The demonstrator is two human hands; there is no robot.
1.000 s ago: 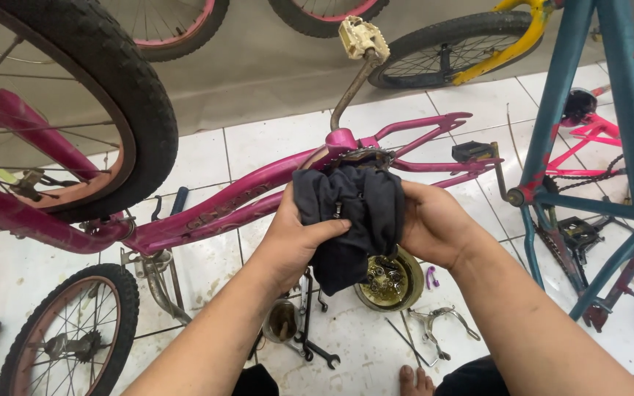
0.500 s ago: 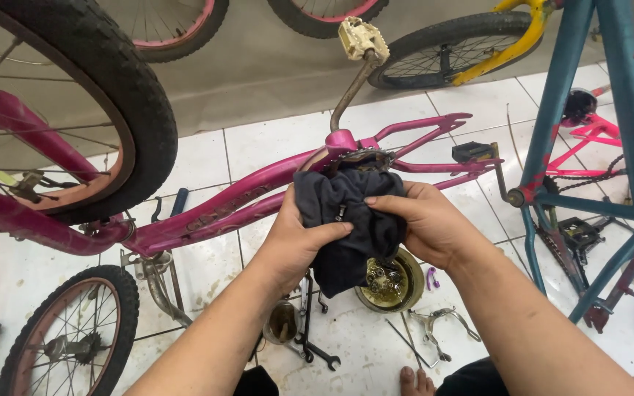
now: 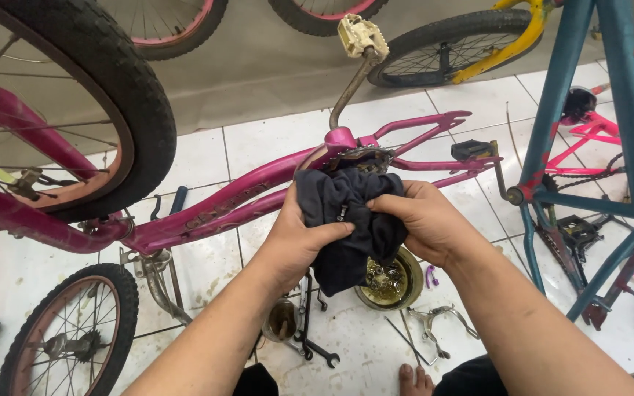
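Overhead, a large black-tyred bicycle wheel [image 3: 75,110] is seen at the upper left, and beside it an upturned pink bicycle frame [image 3: 243,194] is stretched across the white tiled floor [image 3: 258,147]. A teal metal stand [image 3: 588,147] is placed at the right, well apart from the hands. A small spoked wheel [image 3: 67,337] is laid at the lower left. At the frame's crank, a chainring [image 3: 357,155] is fitted, with a crank arm and cream pedal [image 3: 361,35] raised above it. A dark cloth [image 3: 350,224] is held just below that chainring, bunched between both hands. The left hand [image 3: 299,238] is closed around the cloth's left side, the thumb pressed into the folds; the right hand [image 3: 423,224] is clenched on its right side. Something small appears to be wiped inside the cloth, though what is wrapped cannot be told. By judgement, a rubbing or cleaning step is in hand, and firm twisting pressure would be called for, with care that nothing slips out. Beneath the cloth, a round tin of small metal parts [image 3: 390,282] is set, with black spanners [image 3: 310,330] near it.
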